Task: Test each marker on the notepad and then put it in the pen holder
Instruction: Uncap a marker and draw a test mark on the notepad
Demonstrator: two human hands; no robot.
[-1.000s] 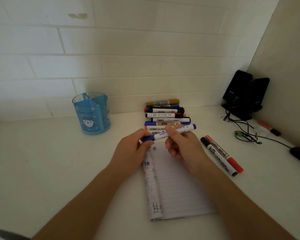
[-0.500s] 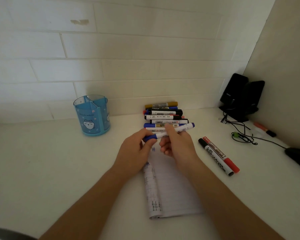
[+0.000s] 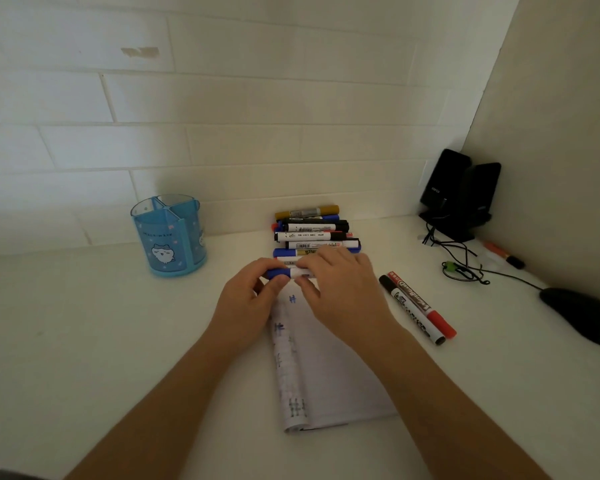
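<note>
A blue-capped white marker lies level between both hands, just above the top edge of the lined notepad. My left hand pinches its blue cap end. My right hand grips the white barrel and hides its right end. Blue test marks show on the notepad's top left. Behind the hands lies a row of several markers. The blue, divided pen holder stands at the back left, with no marker visible inside.
A red marker and a black marker lie side by side right of the notepad. Black speakers with tangled cables stand in the back right corner, with an orange marker and a dark mouse nearby.
The marker has tipped from slanted to level and sits lower, closer to the notepad. My right hand has slid over its barrel and now covers the right end.
</note>
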